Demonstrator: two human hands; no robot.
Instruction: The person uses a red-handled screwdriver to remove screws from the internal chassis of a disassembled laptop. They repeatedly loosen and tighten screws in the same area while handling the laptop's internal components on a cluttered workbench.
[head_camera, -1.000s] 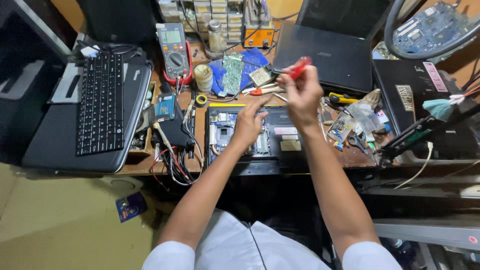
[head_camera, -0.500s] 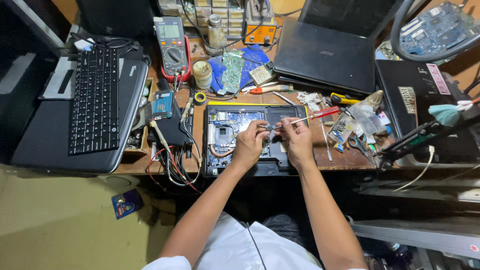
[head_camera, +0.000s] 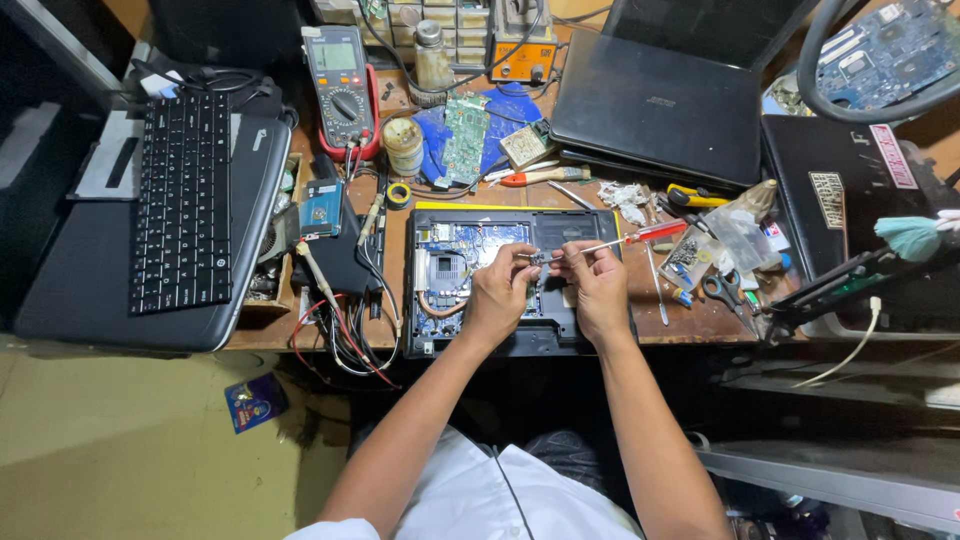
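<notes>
An opened laptop base (head_camera: 590, 222) with its blue circuit board (head_camera: 462, 248) exposed lies at the bench's front edge. My right hand (head_camera: 594, 286) holds a red-handled screwdriver (head_camera: 630, 238) almost flat, its tip pointing left over the board. My left hand (head_camera: 503, 290) pinches at the screwdriver tip above the board; what sits between its fingers is too small to tell.
A closed black laptop (head_camera: 655, 105) lies behind, another laptop with its keyboard (head_camera: 183, 200) showing lies at left. A multimeter (head_camera: 343, 85), tape roll (head_camera: 403, 145), loose green board (head_camera: 466, 135), red and black wires (head_camera: 345, 320), scissors (head_camera: 722, 292) and small bags (head_camera: 725, 240) crowd the wooden bench (head_camera: 690, 322).
My right hand came down from above the bench with the screwdriver to the open laptop base. Both hands now meet over the board, and the screwdriver lies flatter.
</notes>
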